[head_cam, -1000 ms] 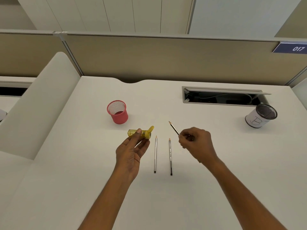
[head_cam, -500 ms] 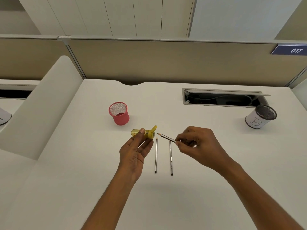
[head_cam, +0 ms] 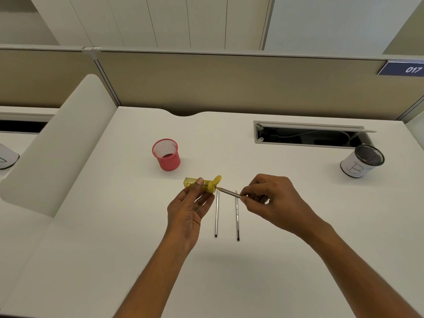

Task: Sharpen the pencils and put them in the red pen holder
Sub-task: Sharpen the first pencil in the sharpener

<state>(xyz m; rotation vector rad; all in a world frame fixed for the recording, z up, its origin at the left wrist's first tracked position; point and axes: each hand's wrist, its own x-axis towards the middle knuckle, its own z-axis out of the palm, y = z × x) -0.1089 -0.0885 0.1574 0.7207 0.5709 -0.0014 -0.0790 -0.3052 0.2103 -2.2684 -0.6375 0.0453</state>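
Three pencils: right hand (head_cam: 273, 200) pinches one pencil (head_cam: 229, 192), tip at the yellow sharpener (head_cam: 203, 183) gripped by the left hand (head_cam: 187, 210). Two pencils (head_cam: 216, 214) lie side by side on the desk (head_cam: 114, 226). One red holder (head_cam: 166, 154) stands behind the sharpener.

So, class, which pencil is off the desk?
The held pencil, pinched by the right hand, tip at the yellow sharpener; the other two pencils lie flat on the desk.

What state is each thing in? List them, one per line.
Left hand: grips the yellow sharpener.
Right hand: pinches one pencil, tip at the sharpener's opening.
Two other pencils: lying on the desk, side by side, apart.
Red pen holder: upright, no pencils inside.
White holder: upright.
Cable hatch: lid open.
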